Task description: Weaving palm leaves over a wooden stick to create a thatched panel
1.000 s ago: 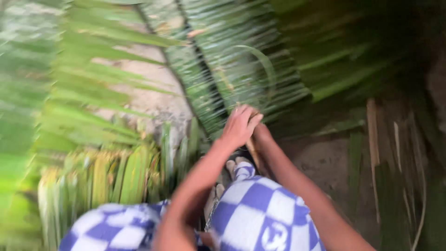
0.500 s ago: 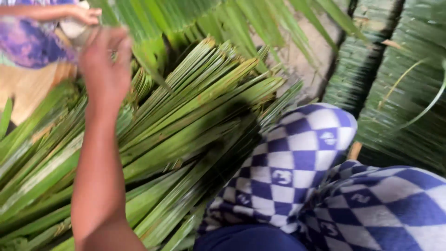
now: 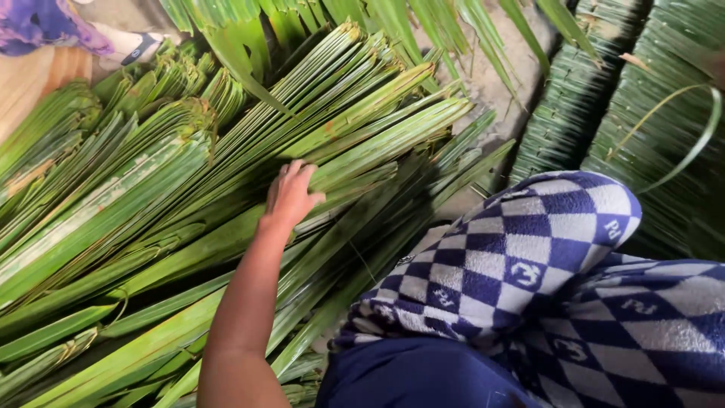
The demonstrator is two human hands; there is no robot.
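1. We reach our left hand (image 3: 292,193) out over a big heap of long green palm leaves (image 3: 189,196) lying flat in front of us.
2. The palm rests on one folded leaf near the middle of the heap; the fingers (image 3: 296,171) lie close together, slightly curled over the leaf's edge, pressed on it. We cannot tell whether they actually grip it.
3. Our right hand is out of the picture.
4. The leaves run slantwise from lower left to upper right, stacked side by side and overlapping, their cut ends (image 3: 355,34) towards the top.
5. Our knees, wrapped in a blue-and-white checked cloth (image 3: 521,264), sit at the lower right, just beside the heap's edge.
6. To the upper right, two woven mats of green leaf strips (image 3: 604,113) lie on the ground, with one loose strip (image 3: 683,155) arching above them.
7. At the top left corner, another person's foot in a sandal (image 3: 132,47) and a purple garment (image 3: 41,23) show, well apart from our hand.
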